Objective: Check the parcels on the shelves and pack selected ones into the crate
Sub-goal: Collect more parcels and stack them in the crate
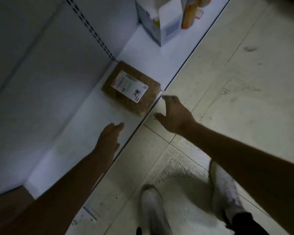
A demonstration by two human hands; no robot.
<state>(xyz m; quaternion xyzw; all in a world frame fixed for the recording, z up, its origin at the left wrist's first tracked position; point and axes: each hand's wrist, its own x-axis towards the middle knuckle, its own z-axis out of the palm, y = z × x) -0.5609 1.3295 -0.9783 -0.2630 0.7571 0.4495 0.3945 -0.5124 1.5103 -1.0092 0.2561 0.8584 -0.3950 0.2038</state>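
Brown paper parcel (131, 89) with a white label lies flat on the low white shelf (85, 126), near its front edge, in the head view. My left hand (109, 138) and right hand (175, 116) are stretched toward it, fingers (171, 101) straight, holding nothing. No crate is visible; I judge the packing is not begun.
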